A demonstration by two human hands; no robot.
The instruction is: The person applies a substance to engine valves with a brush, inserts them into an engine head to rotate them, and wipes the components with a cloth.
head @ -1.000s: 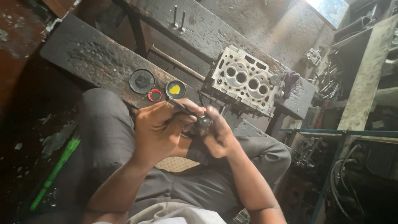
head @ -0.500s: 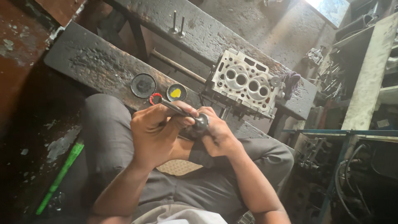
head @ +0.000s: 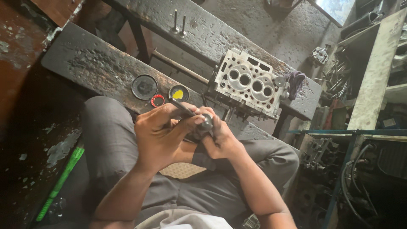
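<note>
Sitting at a grimy, oil-stained bench [head: 97,68] in a cluttered workshop, shelves of parts off to the right.

Both hands are closed around a valve [head: 196,116] over the lap: left hand [head: 163,135] pinches the stem, right hand [head: 222,138] wraps the head end. Cylinder head [head: 248,85], a black lid [head: 144,87] and a tin of yellow paste [head: 179,93] sit on the bench. Versus a second ago, the grip's basically unchanged, the view just drifted a bit.

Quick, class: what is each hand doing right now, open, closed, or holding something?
Left hand: closed around the stem of an engine valve.
Right hand: closed, its grip on the valve's head end.
</note>
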